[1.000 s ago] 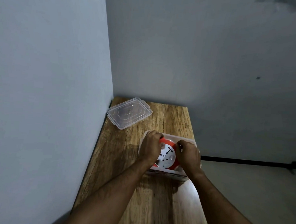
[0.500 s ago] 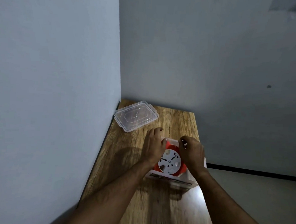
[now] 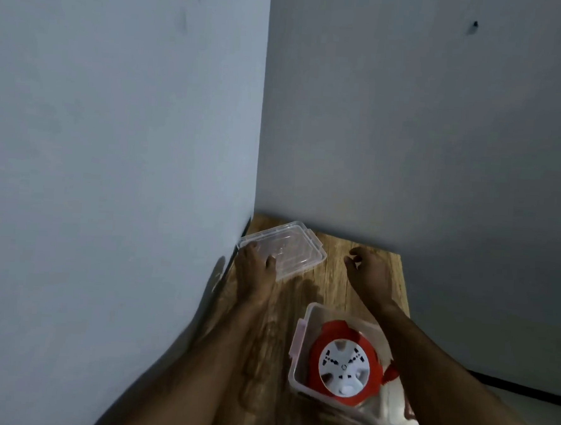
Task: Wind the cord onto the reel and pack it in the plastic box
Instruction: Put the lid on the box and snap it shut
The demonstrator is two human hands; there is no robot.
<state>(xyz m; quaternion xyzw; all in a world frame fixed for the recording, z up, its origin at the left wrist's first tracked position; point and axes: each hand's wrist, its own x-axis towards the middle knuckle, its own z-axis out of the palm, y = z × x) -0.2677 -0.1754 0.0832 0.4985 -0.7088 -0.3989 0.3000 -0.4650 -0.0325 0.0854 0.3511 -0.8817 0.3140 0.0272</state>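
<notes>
The red reel (image 3: 343,367) with its white socket face lies flat inside the clear plastic box (image 3: 298,345), near the table's right front. The box's clear lid (image 3: 291,247) rests at the far left corner by the wall. My left hand (image 3: 254,263) lies on the lid's near left corner, fingers curled over its edge. My right hand (image 3: 369,265) hovers over the wood to the right of the lid, fingers apart and holding nothing. My right forearm crosses above the box's right side.
The narrow wooden table (image 3: 330,281) stands in a corner, with a grey wall along its left edge and another behind it. Its right edge drops off to a pale floor (image 3: 522,421).
Both hands have left the reel in the box and reached forward. The left hand now touches the lid and the right is beside it. The camera has tilted, so the box sits lower in view.
</notes>
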